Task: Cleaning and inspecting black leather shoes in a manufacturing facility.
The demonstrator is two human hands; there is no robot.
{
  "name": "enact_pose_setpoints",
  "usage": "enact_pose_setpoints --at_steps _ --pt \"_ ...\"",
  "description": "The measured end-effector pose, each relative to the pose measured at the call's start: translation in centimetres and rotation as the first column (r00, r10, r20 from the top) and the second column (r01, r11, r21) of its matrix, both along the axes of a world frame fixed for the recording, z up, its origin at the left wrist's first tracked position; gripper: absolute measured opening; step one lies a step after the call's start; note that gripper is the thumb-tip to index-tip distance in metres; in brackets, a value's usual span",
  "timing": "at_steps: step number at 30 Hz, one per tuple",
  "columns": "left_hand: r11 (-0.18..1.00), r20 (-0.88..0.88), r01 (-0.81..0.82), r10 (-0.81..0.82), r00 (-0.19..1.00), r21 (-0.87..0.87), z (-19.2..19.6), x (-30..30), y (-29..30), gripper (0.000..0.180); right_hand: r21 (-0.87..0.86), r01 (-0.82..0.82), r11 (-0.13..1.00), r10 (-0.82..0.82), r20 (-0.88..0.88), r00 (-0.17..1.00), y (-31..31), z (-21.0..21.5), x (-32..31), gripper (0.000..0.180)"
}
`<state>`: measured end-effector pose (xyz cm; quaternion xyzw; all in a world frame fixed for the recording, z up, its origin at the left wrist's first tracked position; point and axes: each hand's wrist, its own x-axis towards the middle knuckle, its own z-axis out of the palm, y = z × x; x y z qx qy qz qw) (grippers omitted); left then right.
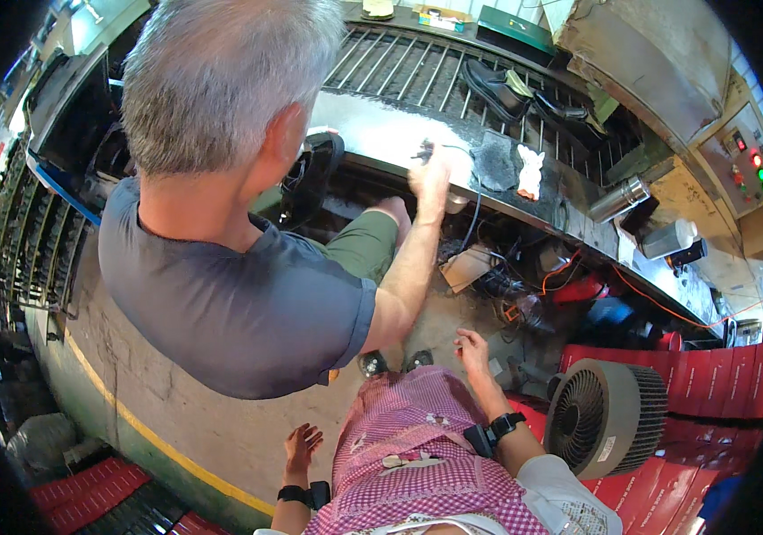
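Observation:
My left hand (303, 445) hangs beside my pink checked apron (417, 446), its fingers loosely apart and nothing in it. On the other side of the apron, my right hand (472, 351) is raised with its fingers partly bent; I see nothing held in it. A co-worker in a dark grey shirt (239, 294) sits just ahead at the left. That person's hand (431, 185) is over the workbench next to a pale round pot, with a small dark item at the fingers. A black shoe (314, 174) shows near the co-worker's lap, partly hidden.
Dark shoes (495, 92) lie on a roller conveyor (399, 67) behind the bench. A round fan (582, 419) stands close on my right among red boxes (720, 379). Cables and clutter lie under the bench. Farther right is a control panel (742, 160); a shoe rack (38, 232) stands left.

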<state>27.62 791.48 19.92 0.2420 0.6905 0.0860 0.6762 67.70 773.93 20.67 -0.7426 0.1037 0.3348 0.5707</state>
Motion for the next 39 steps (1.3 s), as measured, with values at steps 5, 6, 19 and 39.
enact_pose_setpoints --at_steps 5,6,19,39 --pt "1.000 -0.011 0.007 -0.006 1.000 0.007 0.1 0.1 0.1 0.034 -0.053 0.017 0.998 -0.023 -0.112 0.993 -0.8 -0.5 -0.2 0.023" --pt "1.000 -0.009 0.010 -0.010 1.000 0.007 0.1 0.3 0.1 0.034 -0.053 0.021 0.998 -0.026 -0.111 0.994 -1.5 -1.4 -0.2 0.023" --pt "1.000 0.037 0.021 -0.022 0.999 0.014 0.0 0.1 0.4 0.036 -0.277 0.072 0.958 -0.143 -0.246 0.959 -8.7 -7.1 -1.2 0.020" --pt "1.000 0.017 0.014 -0.014 1.000 -0.012 -0.4 1.1 0.8 0.036 -0.270 0.033 0.962 -0.094 -0.216 0.972 -7.5 -6.6 -0.6 0.020"
